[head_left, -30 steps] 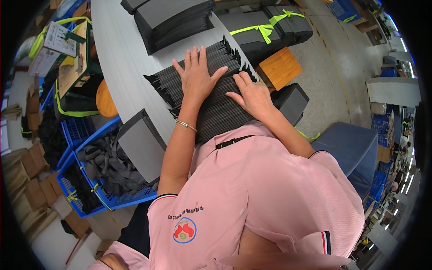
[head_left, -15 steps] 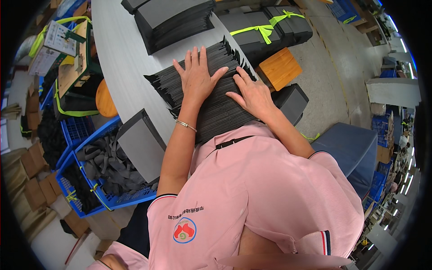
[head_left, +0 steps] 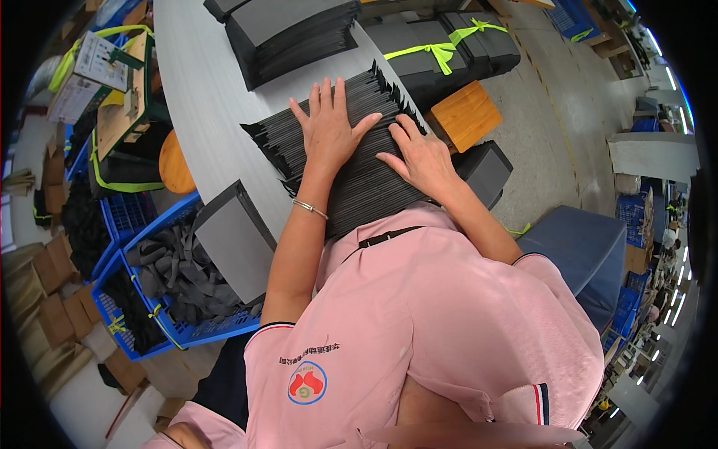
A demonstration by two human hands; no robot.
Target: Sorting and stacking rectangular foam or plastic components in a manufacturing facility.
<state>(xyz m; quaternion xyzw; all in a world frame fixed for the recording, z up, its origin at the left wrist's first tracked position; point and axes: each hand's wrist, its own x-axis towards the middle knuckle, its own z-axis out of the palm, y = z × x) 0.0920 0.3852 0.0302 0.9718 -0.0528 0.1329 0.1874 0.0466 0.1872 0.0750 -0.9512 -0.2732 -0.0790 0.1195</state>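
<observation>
A long row of thin black-grey sheets (head_left: 368, 188), standing on edge and packed together, lies on the pale table in front of my body. My left hand (head_left: 327, 136) rests flat across their upper edges, fingers stretched and thumb spread to the right. On the right side of the row lies my right hand (head_left: 423, 159), its fingers slightly bent and its thumb apart, touching the edges near the frayed black ends. Neither hand has anything gripped in it. The near end of the row meets my pink shirt.
Another stack of dark sheets (head_left: 299, 52) stands farther up the table (head_left: 198, 90). At left are a blue crate (head_left: 224, 327) of grey scraps and a grey panel stack (head_left: 233, 243). To the right are a wooden stool (head_left: 467, 115) and black bundles (head_left: 419, 46) tied with yellow-green strips.
Almost nothing differs. The fingers of my right hand have shifted very slightly on the sheet edges; my left hand keeps its place.
</observation>
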